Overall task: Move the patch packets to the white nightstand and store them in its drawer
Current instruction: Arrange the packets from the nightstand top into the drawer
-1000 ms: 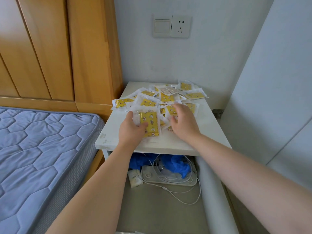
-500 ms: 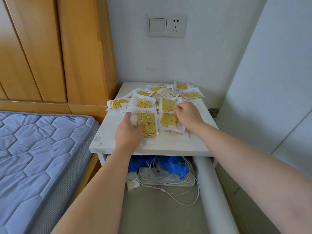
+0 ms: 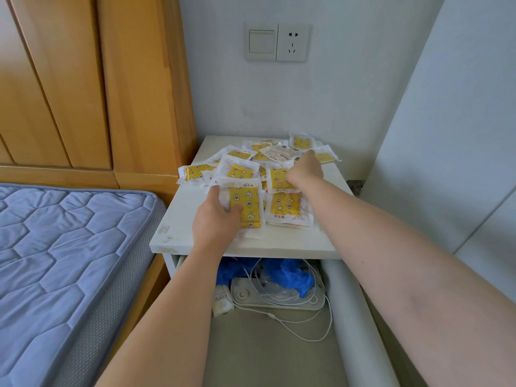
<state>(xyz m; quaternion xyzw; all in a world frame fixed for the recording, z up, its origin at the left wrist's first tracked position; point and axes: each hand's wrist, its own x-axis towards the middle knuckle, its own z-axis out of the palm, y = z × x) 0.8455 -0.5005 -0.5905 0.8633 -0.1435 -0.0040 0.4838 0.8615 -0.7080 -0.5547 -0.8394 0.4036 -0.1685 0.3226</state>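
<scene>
We begin with the blue quilted mattress [image 3: 69, 261], which lies to the left of the white nightstand [image 3: 279, 243], with the wooden panelling [image 3: 83, 79] rising behind it on that same side. The nightstand itself is tucked into the corner, so we can only come at it from the front. Its drawer [image 3: 265, 353] stands pulled out beneath the front edge of the nightstand top, which we judge is there to take things dropped straight down from above.

The patch packets [image 3: 282, 208] are spread loosely over the nightstand top, mostly from its middle to its back edge, overlapping one another. None that we can see has reached the drawer yet. We read this step as gathering the loose packets into one bundle before lowering them.

The left hand [image 3: 216, 219] is near the front left of the nightstand top and grips a small stack of packets [image 3: 245, 202], thumb on the top face and fingers underneath. It seems to serve as the collecting hand. The right hand [image 3: 307, 170] reaches toward the back right of the nightstand top, over the far packets. Its back faces us and its fingers are hidden, so we cannot tell whether it pinches one.

At the back of the drawer, under the nightstand top, lie crumpled blue plastic [image 3: 290, 275] and a coiled white cable [image 3: 307, 325]. The drawer floor in front of them is the roomier place for the bundle, in our view.
</scene>
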